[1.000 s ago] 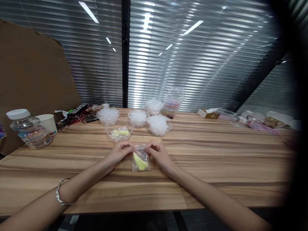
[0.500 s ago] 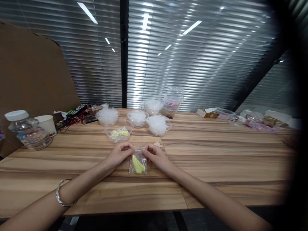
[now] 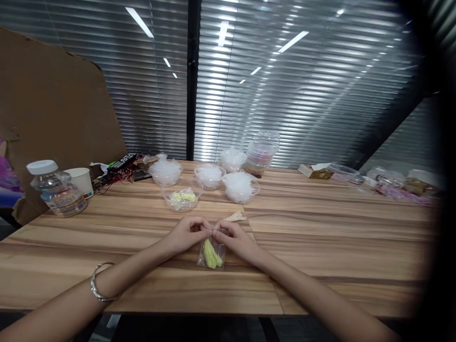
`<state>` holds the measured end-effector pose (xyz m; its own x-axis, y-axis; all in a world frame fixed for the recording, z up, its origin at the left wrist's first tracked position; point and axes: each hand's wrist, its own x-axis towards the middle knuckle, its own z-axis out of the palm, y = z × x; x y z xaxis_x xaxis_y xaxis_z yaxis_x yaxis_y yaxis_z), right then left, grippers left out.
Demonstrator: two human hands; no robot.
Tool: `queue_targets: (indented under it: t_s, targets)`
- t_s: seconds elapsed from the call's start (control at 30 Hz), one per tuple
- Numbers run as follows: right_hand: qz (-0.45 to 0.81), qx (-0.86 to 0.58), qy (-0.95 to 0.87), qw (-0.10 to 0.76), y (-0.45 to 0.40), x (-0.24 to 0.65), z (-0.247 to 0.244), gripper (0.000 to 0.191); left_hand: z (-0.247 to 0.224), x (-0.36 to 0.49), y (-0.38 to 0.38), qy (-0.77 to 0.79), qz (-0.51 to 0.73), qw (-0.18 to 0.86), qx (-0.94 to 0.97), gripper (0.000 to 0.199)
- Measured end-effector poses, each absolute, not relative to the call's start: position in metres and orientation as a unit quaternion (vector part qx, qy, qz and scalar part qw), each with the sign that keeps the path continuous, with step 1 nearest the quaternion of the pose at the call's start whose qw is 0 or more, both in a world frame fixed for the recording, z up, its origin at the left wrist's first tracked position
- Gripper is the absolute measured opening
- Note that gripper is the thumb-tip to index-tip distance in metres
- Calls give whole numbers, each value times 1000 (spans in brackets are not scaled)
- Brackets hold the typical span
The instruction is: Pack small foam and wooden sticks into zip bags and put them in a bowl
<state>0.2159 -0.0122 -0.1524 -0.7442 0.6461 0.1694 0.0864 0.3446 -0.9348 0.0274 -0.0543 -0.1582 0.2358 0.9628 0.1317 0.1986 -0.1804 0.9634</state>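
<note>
Both hands pinch the top edge of a small clear plastic bag [image 3: 213, 257] with yellow-green strips inside. My left hand [image 3: 188, 233] grips the bag's top from the left, and my right hand [image 3: 237, 240] grips it from the right, their fingertips close together. The bag hangs below the fingers, near the table's front. Just behind my right hand lies a small pale bundle [image 3: 235, 216] on the wood. A clear round bowl [image 3: 164, 194] beyond my left hand holds bagged yellow pieces [image 3: 183, 196].
Several bowls of whitish plastic [image 3: 240, 186] stand behind, beside a stack of clear containers [image 3: 261, 153]. A capped jar [image 3: 62, 194], a paper cup [image 3: 81, 180] and tangled wires [image 3: 121, 176] are at left. A small box [image 3: 315, 171] and plastic packages [image 3: 388, 178] lie at right.
The fingertips of my two hands have come together along the bag's top. The view has shifted left, so the table items appear further right.
</note>
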Motion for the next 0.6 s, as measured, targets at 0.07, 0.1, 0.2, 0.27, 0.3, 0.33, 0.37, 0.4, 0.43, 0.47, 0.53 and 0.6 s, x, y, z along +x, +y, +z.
queue_targets:
  t_s: [0.07, 0.1, 0.2, 0.27, 0.3, 0.33, 0.37, 0.4, 0.43, 0.47, 0.53, 0.6]
  targets:
    - [520, -228, -781, 262, -14, 216, -152, 31, -158, 28, -55, 446, 418, 454, 649, 22]
    - [516, -227, -782, 265, -14, 216, -152, 31, -158, 28, -55, 444, 419, 455, 649, 21]
    - [530, -233, -768, 273, -14, 214, -151, 30, -155, 28, -55, 439, 425, 465, 640, 18]
    - [563, -232, -740, 285, -12, 213, -151, 29, -153, 28, -54, 450, 440, 459, 627, 17]
    - [583, -233, -720, 296, -10, 212, -151, 28, -151, 27, -54, 460, 454, 451, 616, 16]
    - [601, -236, -699, 308, -8, 212, -152, 27, -150, 27, -54, 472, 467, 441, 604, 16]
    - [613, -241, -680, 321, -6, 212, -153, 27, -148, 26, -54, 481, 477, 432, 595, 16]
    - [622, -247, -665, 332, -4, 212, -154, 27, -147, 26, -54, 486, 483, 428, 590, 16]
    - [626, -252, -655, 340, -2, 212, -154, 28, -146, 26, -54, 488, 482, 428, 588, 17]
    - [627, -254, -651, 346, -1, 212, -154, 28, -145, 26, -54, 489, 478, 431, 589, 17]
    - [624, -253, -649, 355, 1, 213, -154, 29, -143, 26, -54, 493, 471, 437, 587, 18]
    - [617, -250, -653, 362, 0, 213, -154, 29, -143, 26, -54, 503, 470, 437, 580, 18]
